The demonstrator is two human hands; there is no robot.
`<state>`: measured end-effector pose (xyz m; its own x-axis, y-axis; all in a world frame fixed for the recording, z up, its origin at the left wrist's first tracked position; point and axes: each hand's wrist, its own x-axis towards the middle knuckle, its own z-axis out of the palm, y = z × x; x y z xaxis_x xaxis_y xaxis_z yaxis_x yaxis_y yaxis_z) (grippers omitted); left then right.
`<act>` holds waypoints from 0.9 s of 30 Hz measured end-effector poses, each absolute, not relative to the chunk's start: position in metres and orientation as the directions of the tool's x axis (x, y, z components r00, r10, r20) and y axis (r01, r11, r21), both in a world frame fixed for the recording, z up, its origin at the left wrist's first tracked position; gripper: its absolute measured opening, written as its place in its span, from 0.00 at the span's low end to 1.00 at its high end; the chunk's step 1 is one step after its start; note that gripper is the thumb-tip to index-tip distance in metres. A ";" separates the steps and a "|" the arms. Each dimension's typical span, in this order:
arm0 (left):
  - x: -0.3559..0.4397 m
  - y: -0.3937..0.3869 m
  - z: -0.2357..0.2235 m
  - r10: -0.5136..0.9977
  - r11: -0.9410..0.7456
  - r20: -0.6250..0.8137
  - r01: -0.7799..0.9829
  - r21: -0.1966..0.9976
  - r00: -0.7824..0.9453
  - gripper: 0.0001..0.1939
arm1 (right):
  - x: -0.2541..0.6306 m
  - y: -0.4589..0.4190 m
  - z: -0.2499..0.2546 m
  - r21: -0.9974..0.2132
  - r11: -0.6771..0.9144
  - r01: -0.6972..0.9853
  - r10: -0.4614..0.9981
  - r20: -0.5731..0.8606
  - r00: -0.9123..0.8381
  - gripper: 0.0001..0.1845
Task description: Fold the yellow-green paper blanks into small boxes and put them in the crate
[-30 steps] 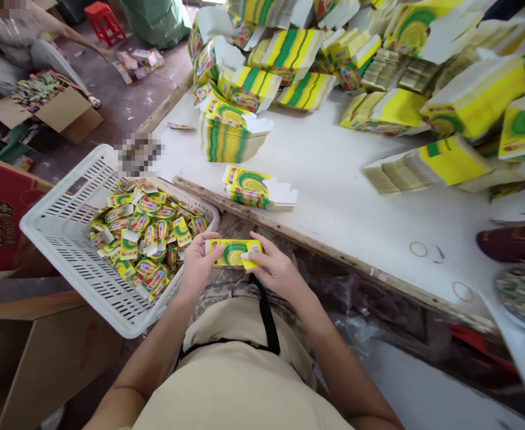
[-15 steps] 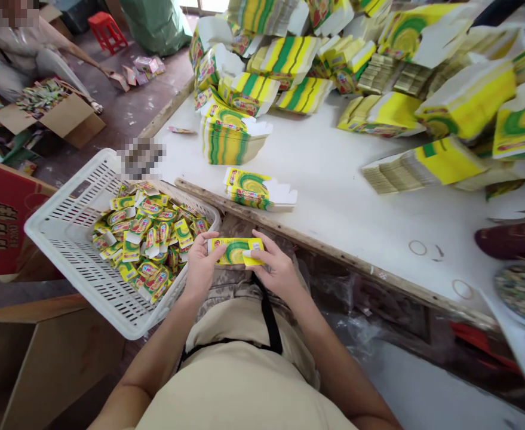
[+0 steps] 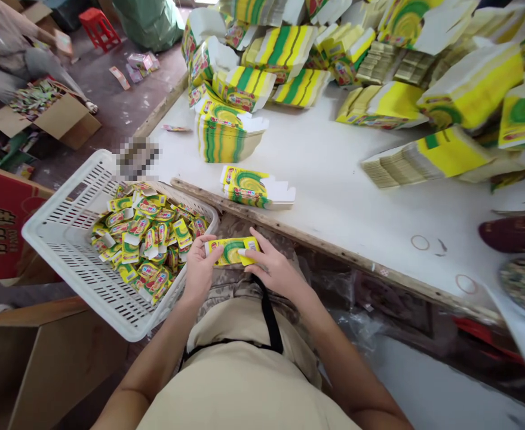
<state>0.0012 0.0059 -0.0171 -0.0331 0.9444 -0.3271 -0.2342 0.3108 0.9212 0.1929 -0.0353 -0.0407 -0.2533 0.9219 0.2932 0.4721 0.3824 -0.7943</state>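
Over my lap I hold a small yellow and green printed carton (image 3: 230, 251) lengthwise between both hands. My left hand (image 3: 199, 263) pinches its left end, with the thumb on the printed face. At the other end, my right hand (image 3: 273, 263) grips the carton near its barcode, thumb against a folded end flap. To my left stands a white plastic basket (image 3: 76, 263) with many similar yellow cartons (image 3: 150, 233) inside. Just beyond my hands, a short stack of flat cartons (image 3: 257, 188) lies on the white table (image 3: 325, 197).
More stacks of flat cartons (image 3: 284, 54) cover the table's far side. A wooden strip (image 3: 289, 230) runs along its near edge. An open cardboard box (image 3: 56, 358) is at lower left. Further off, a person (image 3: 15, 48) sits by a box of small packets (image 3: 60, 113) and a red stool (image 3: 100, 28).
Both hands still grip the carton, shifted slightly left in view. The seated person's hand has lifted a pinkish box off the floor. The camera view has turned a little.
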 end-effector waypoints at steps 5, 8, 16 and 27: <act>0.003 0.005 -0.016 0.940 0.326 -0.341 -0.252 0.911 -0.020 0.23 | 0.193 -0.033 -0.038 -0.825 0.379 0.420 0.925 0.328 -0.192 0.13; 0.004 0.005 -0.013 0.941 0.315 -0.336 -0.268 0.910 -0.036 0.23 | 0.188 -0.033 -0.036 -0.823 0.372 0.430 0.928 0.348 -0.136 0.11; 0.003 0.007 -0.002 0.944 0.314 -0.329 -0.269 0.911 -0.012 0.24 | 0.187 -0.035 -0.029 -0.826 0.409 0.388 0.912 0.382 -0.147 0.12; -0.002 0.000 -0.006 0.895 0.446 -0.435 -0.226 0.866 0.098 0.26 | 0.194 -0.033 -0.031 -0.790 0.430 0.437 0.901 0.342 -0.267 0.08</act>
